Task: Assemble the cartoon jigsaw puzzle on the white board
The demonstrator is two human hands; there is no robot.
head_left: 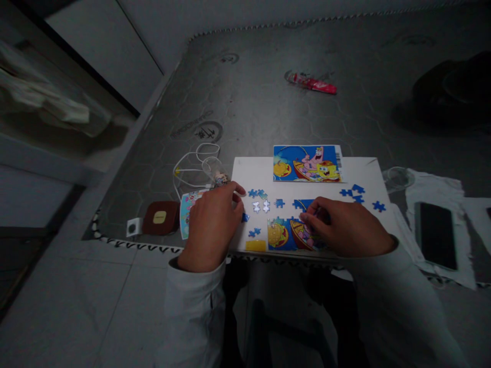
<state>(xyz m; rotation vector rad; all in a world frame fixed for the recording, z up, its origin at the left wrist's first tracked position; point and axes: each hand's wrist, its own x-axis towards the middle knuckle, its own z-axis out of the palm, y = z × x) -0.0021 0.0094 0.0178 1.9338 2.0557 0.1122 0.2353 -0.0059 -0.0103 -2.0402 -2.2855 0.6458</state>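
The puzzle [278, 235] hugs the board's [253, 171] near edge, likely for reach — my right hand [343, 225] pinches, contents hidden; left hand [215, 220] gapes.

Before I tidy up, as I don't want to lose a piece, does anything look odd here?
Two jigsaw pieces on the white board, left of the partly assembled puzzle, look pale while other loose pieces look mostly blue; glare or turned backs may explain it. Nothing appears spilled.

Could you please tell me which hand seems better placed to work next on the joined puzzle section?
Probably the right hand: it reaches over the joined puzzle section, whereas the left hand is off to the left, with loose pieces between.
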